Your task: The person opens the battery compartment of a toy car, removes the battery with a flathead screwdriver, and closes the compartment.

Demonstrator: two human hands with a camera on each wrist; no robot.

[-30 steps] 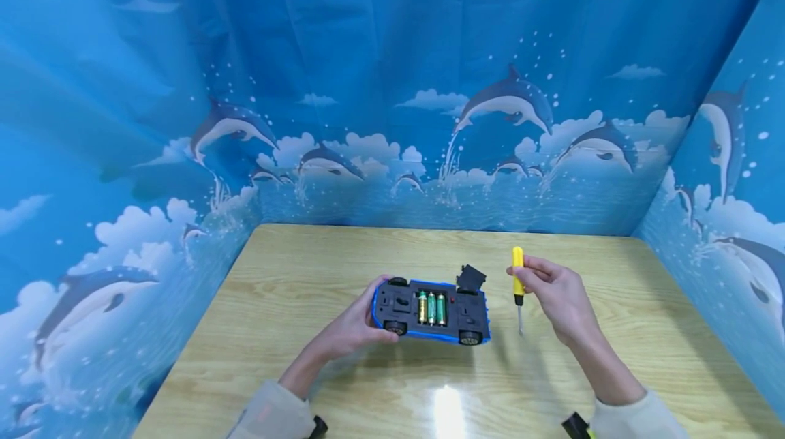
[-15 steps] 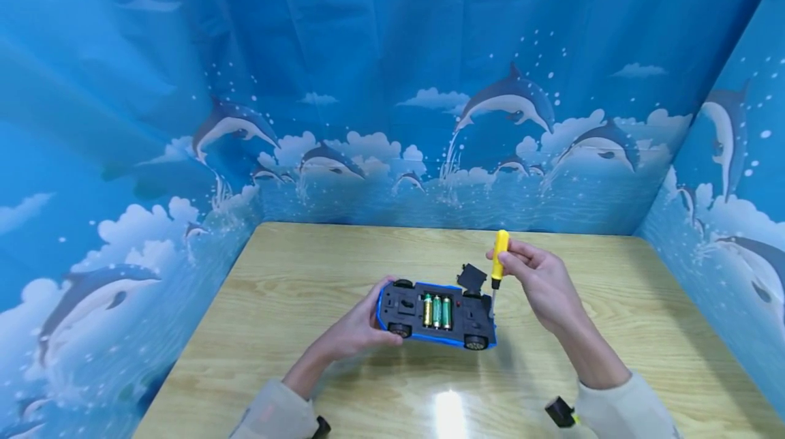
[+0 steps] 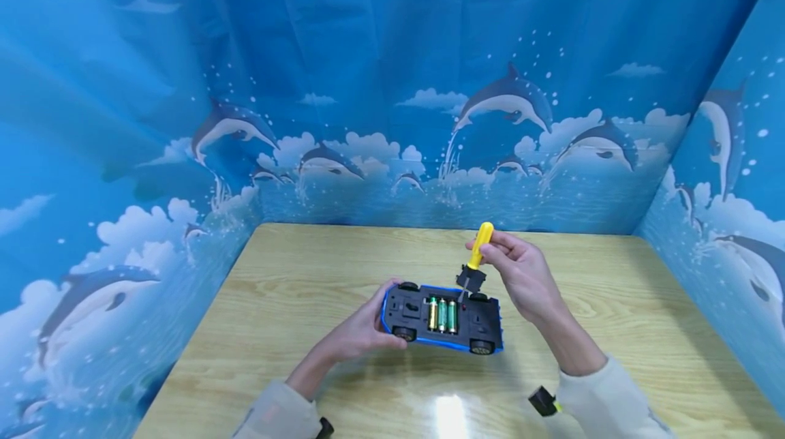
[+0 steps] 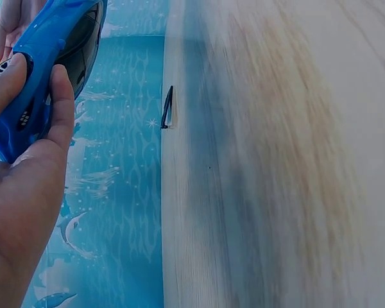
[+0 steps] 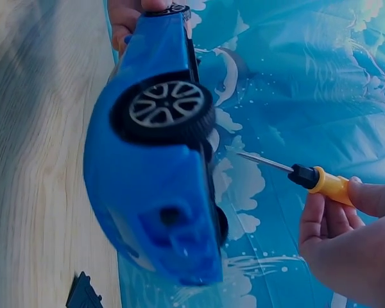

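A blue toy car (image 3: 401, 307) is held upside down over the table, its black underside facing up. Three batteries (image 3: 443, 315) lie side by side in its uncovered battery compartment. My left hand (image 3: 362, 330) grips one end of the car, thumb along one side and fingers on the other, as the left wrist view also shows. Between thumb and fingers my right hand (image 3: 518, 272) pinches the yellow handle of a screwdriver (image 3: 482, 241). The screwdriver's shaft slants down toward the compartment's edge. Beyond the car, a black battery cover (image 3: 478, 280) lies on the table, partly behind the screwdriver.
The wooden table (image 3: 294, 262) meets a blue dolphin-print curtain (image 3: 368, 84) at its back and sides. In the right wrist view, the car's wheel (image 5: 167, 106) stands near the screwdriver shaft. Small cameras are strapped at both wrists.
My right hand has carried the screwdriver leftward, from beside the car to over its compartment, and tilted it. The left hand and car have shifted slightly right.
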